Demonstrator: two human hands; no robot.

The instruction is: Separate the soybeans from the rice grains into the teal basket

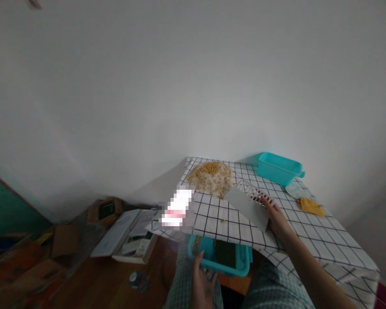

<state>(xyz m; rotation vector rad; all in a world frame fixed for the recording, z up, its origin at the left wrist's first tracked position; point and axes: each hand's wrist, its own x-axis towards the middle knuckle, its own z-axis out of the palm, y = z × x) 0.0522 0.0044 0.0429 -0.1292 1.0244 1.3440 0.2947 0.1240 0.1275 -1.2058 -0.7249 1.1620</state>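
Note:
My right hand is closed on the slotted edge of a flat grey-white sheet, tilted over the checked tablecloth. The sheet's far end reaches the heap of yellow and pale grains; their exact kind is too small to tell. Below the table's front edge, my left hand grips the near side of a teal plastic container, thumb at its rim. Inside that container are some yellow grains at the left and a dark green mass at the right.
Another teal container stands at the table's back right, near a clear plastic piece and a yellow cloth-like item. A pixelated bright rectangle lies at the left edge. Boxes and a bottle are on the floor.

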